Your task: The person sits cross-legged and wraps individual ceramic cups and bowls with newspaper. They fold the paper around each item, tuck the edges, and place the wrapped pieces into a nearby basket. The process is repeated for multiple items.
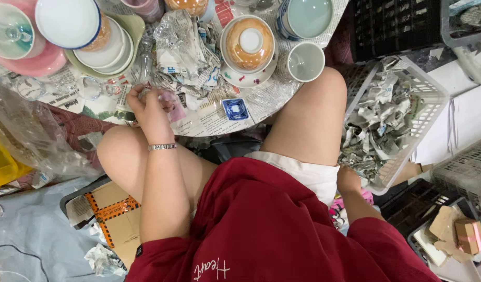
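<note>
Pinching a small clear glass piece (165,95) between its fingertips, the left hand (146,107) rests at the newspaper-covered table's (209,122) near edge, just below crumpled newspaper (185,57). The right hand (349,180) hangs beside the white basket (433,99), its grip hidden.
</note>
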